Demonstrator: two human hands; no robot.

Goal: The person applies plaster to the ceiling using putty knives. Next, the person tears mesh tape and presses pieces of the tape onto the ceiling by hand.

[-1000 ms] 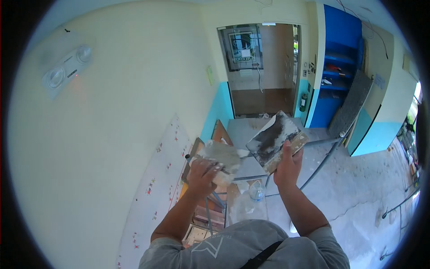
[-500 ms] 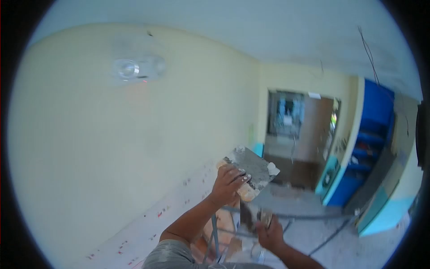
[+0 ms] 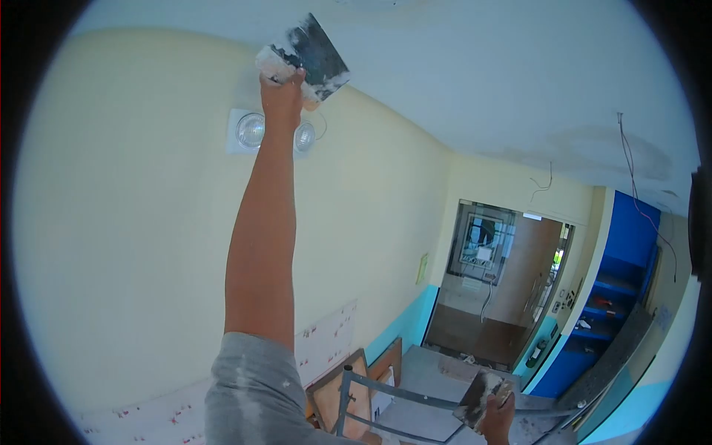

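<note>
My left hand (image 3: 283,96) is raised high, its fingers wrapped round the handle side of a wide flat metal blade (image 3: 320,55) smeared with white paste. The blade is tilted close to the ceiling (image 3: 460,67), above a twin-lamp wall light (image 3: 251,130). Whether it touches the ceiling I cannot tell. Low on the right, my right hand (image 3: 497,419) grips a smaller paste-smeared trowel (image 3: 475,398), near a grey metal rail (image 3: 415,398).
Loose wires (image 3: 630,159) hang from the ceiling at the right. Beyond are a glass door (image 3: 486,297) and a blue shelf unit (image 3: 619,274). Framed boards (image 3: 348,386) lean against the yellow wall (image 3: 148,222) below.
My left hand has risen with the wide blade from chest level to the ceiling. My right hand has moved down and right with the trowel, apart from the blade. The view has tilted up.
</note>
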